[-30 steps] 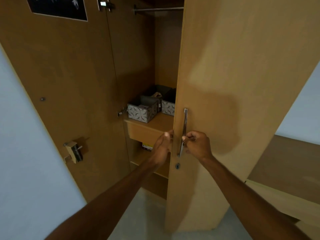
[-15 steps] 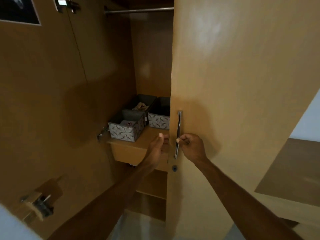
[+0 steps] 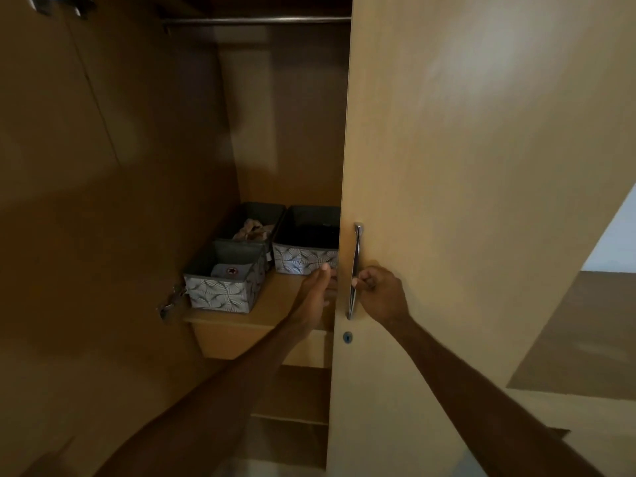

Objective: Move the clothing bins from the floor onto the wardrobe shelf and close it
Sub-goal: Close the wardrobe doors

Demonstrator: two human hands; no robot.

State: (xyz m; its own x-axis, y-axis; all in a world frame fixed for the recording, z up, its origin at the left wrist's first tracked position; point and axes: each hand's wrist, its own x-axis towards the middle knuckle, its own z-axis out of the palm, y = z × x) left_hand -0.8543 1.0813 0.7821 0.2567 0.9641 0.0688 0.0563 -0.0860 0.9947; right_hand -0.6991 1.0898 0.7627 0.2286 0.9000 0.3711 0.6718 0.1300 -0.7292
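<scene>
Clothing bins (image 3: 220, 290) on shelf (image 3: 275, 306), just beyond left grip (image 3: 315, 290) (fingers (image 3: 330, 280) straight against door (image 3: 447, 201) edge); right grip (image 3: 380, 292) clamped on the handle (image 3: 356, 253).

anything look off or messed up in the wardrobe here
Nothing stands out. The front bin, the bin with cloth and the right bin all sit upright on the shelf; no spill or damage shows.
</scene>
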